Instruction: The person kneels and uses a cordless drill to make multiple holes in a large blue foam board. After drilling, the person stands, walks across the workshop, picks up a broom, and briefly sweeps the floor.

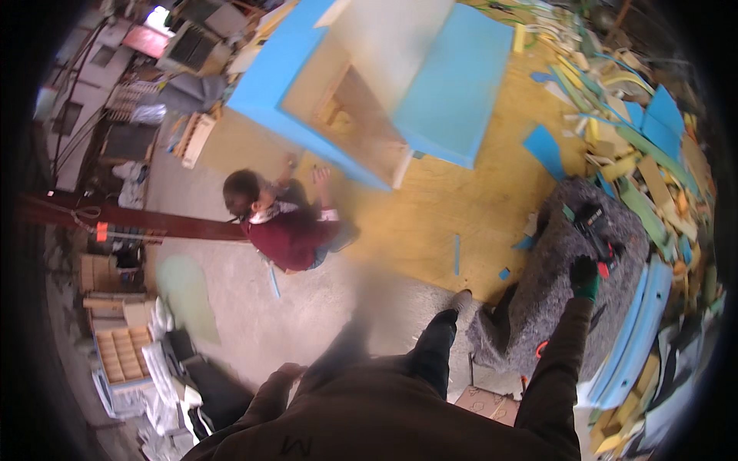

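My right hand [586, 278], in a dark glove with a green cuff, reaches over a grey felt-covered block [523, 269]. It is right beside a black tool with red parts [596, 227] lying on top; whether its fingers grip any of it is too dark to make out. My left hand [292, 371] hangs low by my left leg, apart from any object, its fingers too small and blurred to read. An orange loop-shaped handle [540, 349] shows at the block's near side.
Ahead stands a large blue foam-covered box frame [307, 115] on a yellowish board [415, 223]. Another person [288, 234] in a dark red top crouches at its left. Foam offcuts [638, 161] heap up at the right. A dark red beam [131, 219] juts in from the left.
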Demonstrator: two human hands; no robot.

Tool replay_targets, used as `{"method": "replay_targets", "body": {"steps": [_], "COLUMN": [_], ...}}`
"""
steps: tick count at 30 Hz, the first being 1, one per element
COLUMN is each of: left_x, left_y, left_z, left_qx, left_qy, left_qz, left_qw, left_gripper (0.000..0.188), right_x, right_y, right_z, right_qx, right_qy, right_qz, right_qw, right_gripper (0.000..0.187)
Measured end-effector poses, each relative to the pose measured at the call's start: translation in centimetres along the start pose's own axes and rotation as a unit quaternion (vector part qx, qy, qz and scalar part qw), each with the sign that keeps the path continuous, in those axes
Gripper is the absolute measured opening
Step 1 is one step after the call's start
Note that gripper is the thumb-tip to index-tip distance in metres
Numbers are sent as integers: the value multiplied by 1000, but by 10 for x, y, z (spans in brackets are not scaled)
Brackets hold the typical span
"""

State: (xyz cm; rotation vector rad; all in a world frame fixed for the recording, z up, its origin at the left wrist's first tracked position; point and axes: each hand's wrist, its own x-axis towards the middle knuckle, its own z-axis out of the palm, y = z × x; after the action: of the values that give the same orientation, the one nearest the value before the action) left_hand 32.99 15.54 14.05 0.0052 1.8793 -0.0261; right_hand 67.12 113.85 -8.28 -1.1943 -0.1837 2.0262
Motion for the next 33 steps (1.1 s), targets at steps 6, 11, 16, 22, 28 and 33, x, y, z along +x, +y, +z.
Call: {"method": "replay_targets", "body": {"steps": [6,11,16,22,28,33], "left_x": [-37,-73,-109,-98,-68,-9], "left_y": [4,9,38,41,10,-23], "left_z": [67,83,72,57,47,8], "left_qx": [-5,101,51,47,-174,-84], "left_qy": [34,28,58,25,27,-10], "left_qz": [-6,-25,-87,-69,-149,-43], "left_qw": [999,994,993,996,973,995], "left_gripper": [50,45,59,62,57,54], "right_x": [26,62,88,95,18,-163], "right_y": [-51,-43,-41,-35,-2,43], "right_z": [73,62,61,43,28,132], "right_qx": [58,83,101,19,-201,-215], "right_qy": [26,-37,11,46,122,-9], "right_qz": [73,60,46,-67,-264,-303], "right_qw": [995,994,994,996,936,928], "right_gripper": [53,56,55,52,49,53]}}
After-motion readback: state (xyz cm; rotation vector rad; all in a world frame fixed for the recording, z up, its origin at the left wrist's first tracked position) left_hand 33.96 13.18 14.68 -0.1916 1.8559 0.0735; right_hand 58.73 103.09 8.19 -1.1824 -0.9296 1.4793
